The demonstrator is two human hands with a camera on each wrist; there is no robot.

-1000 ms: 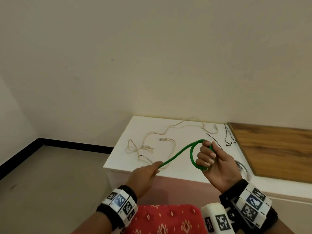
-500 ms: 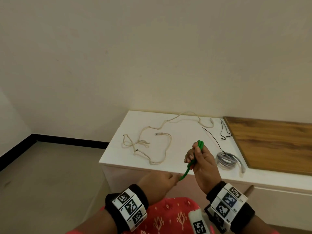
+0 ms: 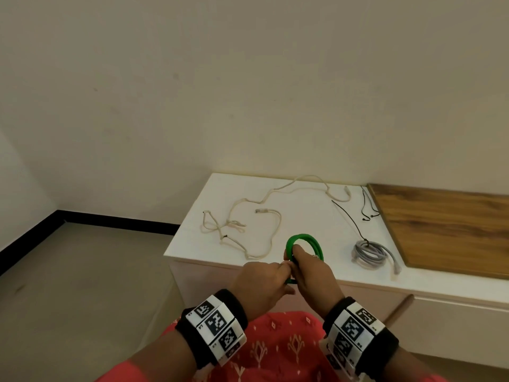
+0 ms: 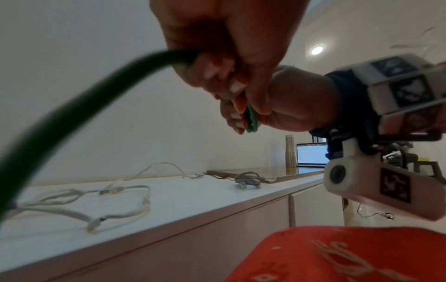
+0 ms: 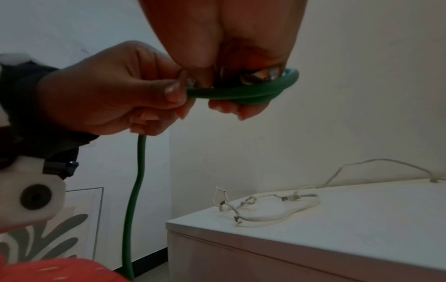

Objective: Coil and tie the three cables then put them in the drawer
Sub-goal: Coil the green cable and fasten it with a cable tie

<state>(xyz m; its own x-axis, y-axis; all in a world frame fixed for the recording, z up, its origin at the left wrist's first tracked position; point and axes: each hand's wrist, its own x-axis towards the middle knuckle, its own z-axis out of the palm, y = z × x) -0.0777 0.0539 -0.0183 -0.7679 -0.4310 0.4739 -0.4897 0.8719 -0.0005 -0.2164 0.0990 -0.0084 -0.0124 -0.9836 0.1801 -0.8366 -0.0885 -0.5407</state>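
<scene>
A green cable [image 3: 303,238] stands as a small coil in front of the cabinet's near edge. My right hand [image 3: 311,271] grips that coil [image 5: 253,91] with fingers curled through it. My left hand [image 3: 264,282] pinches the green cable's free run [image 5: 140,171] right beside the coil, and the tail hangs down toward my lap. In the left wrist view the green cable [image 4: 72,114] arcs away from the left fingers. A cream cable [image 3: 248,224] lies loose on the white cabinet top [image 3: 303,205]. A grey cable [image 3: 369,252] lies coiled near the front right.
A thin black cord [image 3: 355,216] runs from the grey coil toward the back. A wooden board [image 3: 446,224] covers the cabinet's right part. A drawer front with a handle [image 3: 399,307] shows below the top. A laptop [image 4: 311,154] and bottle [image 4: 291,150] stand far right.
The green cable went from one open loop to a tighter coil in my right hand. My left hand slid up the cable until it met the right hand.
</scene>
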